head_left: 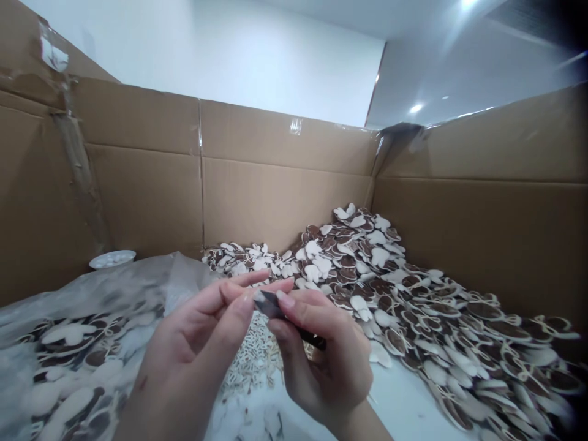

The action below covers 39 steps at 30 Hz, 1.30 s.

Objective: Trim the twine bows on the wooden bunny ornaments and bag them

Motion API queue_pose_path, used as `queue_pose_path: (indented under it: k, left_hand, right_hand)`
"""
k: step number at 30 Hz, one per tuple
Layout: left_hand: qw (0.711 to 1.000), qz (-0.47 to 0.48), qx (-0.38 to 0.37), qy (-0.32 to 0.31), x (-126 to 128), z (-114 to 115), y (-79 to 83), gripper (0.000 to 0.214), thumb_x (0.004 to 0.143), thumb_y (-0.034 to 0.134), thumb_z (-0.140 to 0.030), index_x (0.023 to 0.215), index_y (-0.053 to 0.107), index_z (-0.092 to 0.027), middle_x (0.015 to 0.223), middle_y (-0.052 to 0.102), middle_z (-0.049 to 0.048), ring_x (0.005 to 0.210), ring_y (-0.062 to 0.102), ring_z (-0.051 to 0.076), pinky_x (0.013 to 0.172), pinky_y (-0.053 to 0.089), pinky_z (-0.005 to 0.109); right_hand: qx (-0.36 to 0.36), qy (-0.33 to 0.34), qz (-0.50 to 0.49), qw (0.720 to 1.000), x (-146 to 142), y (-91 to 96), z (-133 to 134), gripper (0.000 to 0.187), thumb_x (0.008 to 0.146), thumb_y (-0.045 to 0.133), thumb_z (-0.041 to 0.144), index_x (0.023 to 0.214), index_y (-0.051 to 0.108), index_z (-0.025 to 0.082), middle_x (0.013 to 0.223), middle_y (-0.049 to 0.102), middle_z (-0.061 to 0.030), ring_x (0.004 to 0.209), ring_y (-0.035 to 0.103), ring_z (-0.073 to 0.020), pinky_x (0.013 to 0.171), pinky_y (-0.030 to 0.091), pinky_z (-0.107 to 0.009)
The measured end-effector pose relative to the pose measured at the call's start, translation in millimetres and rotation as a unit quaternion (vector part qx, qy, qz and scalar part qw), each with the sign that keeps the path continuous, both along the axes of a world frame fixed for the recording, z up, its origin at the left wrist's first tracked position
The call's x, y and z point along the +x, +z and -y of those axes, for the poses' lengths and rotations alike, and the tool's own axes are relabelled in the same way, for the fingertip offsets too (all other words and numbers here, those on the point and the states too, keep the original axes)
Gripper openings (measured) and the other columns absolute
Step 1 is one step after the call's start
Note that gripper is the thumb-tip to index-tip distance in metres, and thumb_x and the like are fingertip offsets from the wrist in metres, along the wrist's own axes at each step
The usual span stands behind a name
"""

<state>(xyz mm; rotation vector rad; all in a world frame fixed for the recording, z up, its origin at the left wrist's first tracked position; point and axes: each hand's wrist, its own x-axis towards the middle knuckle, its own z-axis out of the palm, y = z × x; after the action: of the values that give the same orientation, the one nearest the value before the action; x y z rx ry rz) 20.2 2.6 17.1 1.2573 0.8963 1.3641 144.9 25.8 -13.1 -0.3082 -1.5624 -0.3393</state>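
My right hand (328, 352) grips a small dark pointed tool (275, 306) between thumb and fingers; its rear end shows below the fingers, and I cannot make out its exact kind. At the tool's tip, the thumb and index finger of my left hand (197, 337) pinch a tiny whitish piece (258, 296), mostly hidden by the fingertips. The other left fingers stretch forward. Beneath the hands lies a spread of small pale pieces (252, 355) on the white tabletop (404, 398).
Brown-and-white bunny-shaped cutouts (390, 288), some with string bows, are heaped along the back and right. More cutouts (68, 367) lie at left, beside clear plastic sheeting (151, 275). A white dish (113, 260) stands at back left. Cardboard walls (275, 177) surround the work area.
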Motion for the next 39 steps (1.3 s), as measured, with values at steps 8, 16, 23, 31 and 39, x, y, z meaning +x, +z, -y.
queue_pose_path:
  k: [8,16,23,31,39]
  left_hand:
    - [1.000,-0.018,-0.007,0.002,-3,-1,0.9,0.020,0.075,0.066,-0.045,0.080,0.074,-0.027,0.112,0.070,-0.0026,0.123,0.051,0.020,0.097,0.047,0.021]
    - [1.000,0.004,-0.011,-0.008,-1,0,-2.1,0.023,0.075,0.068,-0.048,0.075,0.073,-0.026,0.115,0.069,-0.0017,0.121,0.053,0.022,0.094,0.050,0.023]
    - [1.000,-0.007,-0.003,-0.002,0,1,0.6,0.022,0.074,0.068,-0.047,0.079,0.076,-0.027,0.111,0.071,-0.0020,0.117,0.056,0.021,0.090,0.051,0.018]
    - [0.998,-0.033,-0.021,-0.047,-8,-1,3.7,0.022,0.074,0.068,-0.045,0.077,0.075,-0.025,0.115,0.069,0.0000,0.119,0.054,0.024,0.093,0.050,0.026]
    - [0.995,-0.083,-0.008,-0.060,-17,-6,6.1,0.023,0.077,0.066,-0.047,0.082,0.076,-0.027,0.112,0.071,0.0009,0.115,0.058,0.024,0.095,0.048,0.027]
  right_hand:
    - [0.000,-0.004,-0.006,1.000,-1,-4.8,-4,0.021,0.084,0.055,0.001,0.103,0.058,0.010,0.070,0.062,-0.0046,0.067,0.064,-0.0172,0.051,0.053,-0.026]
    - [0.009,0.010,-0.008,1.000,1,-2.8,-4,0.020,0.085,0.053,0.000,0.101,0.058,0.009,0.069,0.062,-0.0042,0.060,0.060,-0.0139,0.045,0.050,-0.024]
    - [0.017,-0.012,-0.006,1.000,3,-1.2,-1,0.017,0.088,0.054,0.010,0.105,0.057,0.011,0.071,0.066,-0.0054,0.063,0.064,-0.0153,0.050,0.053,-0.025]
    - [-0.015,-0.020,0.056,0.998,12,8.3,8,0.014,0.089,0.055,0.012,0.102,0.058,0.013,0.072,0.069,-0.0074,0.060,0.064,-0.0152,0.044,0.049,-0.024]
    - [-0.048,0.038,0.079,0.995,14,9.8,6,0.012,0.087,0.055,0.009,0.098,0.058,0.011,0.075,0.068,-0.0086,0.068,0.065,-0.0165,0.052,0.053,-0.025]
